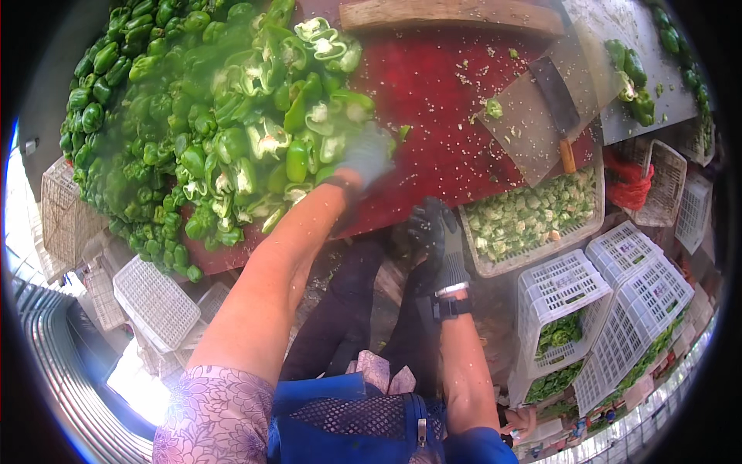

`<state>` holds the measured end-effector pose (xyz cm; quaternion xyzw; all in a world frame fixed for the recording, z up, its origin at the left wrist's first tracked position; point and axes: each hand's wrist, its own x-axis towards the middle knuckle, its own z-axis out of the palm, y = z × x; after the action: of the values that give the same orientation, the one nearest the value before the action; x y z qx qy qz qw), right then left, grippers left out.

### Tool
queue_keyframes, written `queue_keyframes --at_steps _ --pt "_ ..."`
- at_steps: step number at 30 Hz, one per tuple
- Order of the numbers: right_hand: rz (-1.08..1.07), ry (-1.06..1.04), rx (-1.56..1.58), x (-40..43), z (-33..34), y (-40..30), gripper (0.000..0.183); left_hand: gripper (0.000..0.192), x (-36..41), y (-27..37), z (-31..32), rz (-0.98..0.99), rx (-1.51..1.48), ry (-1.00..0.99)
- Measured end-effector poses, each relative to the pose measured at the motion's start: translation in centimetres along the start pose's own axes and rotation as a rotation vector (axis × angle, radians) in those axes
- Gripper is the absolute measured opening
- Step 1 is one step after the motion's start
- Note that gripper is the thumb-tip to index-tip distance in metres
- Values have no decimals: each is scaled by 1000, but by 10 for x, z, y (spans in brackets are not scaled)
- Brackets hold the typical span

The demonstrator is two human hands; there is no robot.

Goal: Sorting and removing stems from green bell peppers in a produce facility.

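My left hand point(366, 155), in a pale glove and blurred, reaches to the right edge of a pile of cut green bell peppers point(264, 136). Whether its fingers hold a piece cannot be made out. My right hand point(435, 232), in a dark grey glove, hangs at the near edge of the red table top point(417, 87), fingers curled. No object shows in it, but its palm is hidden. Right of it stands a crate point(481, 268) of pale pepper cores point(530, 214). A knife with a dark blade point(553, 95) and wooden handle point(566, 155) lies on a translucent sheet point(513, 127).
Whole green peppers point(104, 87) are heaped at the far left. A wooden board point(452, 14) lies along the back. More peppers point(635, 75) rest on a pale surface at right. Plastic crates point(562, 284) with greens stand at lower right, white crates point(156, 301) at left.
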<state>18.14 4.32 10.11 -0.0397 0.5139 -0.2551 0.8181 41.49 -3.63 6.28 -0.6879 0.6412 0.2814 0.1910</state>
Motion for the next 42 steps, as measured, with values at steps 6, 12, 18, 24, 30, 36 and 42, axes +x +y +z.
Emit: queue_keyframes --at_steps 6,12,18,24,30,36,42 --pt "-922 150 -667 4 63 -11 49 55 -48 37 -51 129 -492 -103" --pt "-732 -62 -631 -19 58 -51 47 49 -104 58 -56 444 -643 309" --pt "-1208 0 -964 -13 70 -73 38 40 -94 53 -92 154 -1161 658" --pt "-909 -13 -553 19 80 -61 29 43 -55 47 -65 111 -1327 422" --pt "-332 -130 422 2 53 -52 29 40 5 -3 -2 130 -900 529" --pt "-857 206 -770 -35 43 -73 34 39 -29 23 -47 4 -1167 440" --pt "-913 236 -925 -69 51 -91 41 43 -127 104 -110 369 -565 108"
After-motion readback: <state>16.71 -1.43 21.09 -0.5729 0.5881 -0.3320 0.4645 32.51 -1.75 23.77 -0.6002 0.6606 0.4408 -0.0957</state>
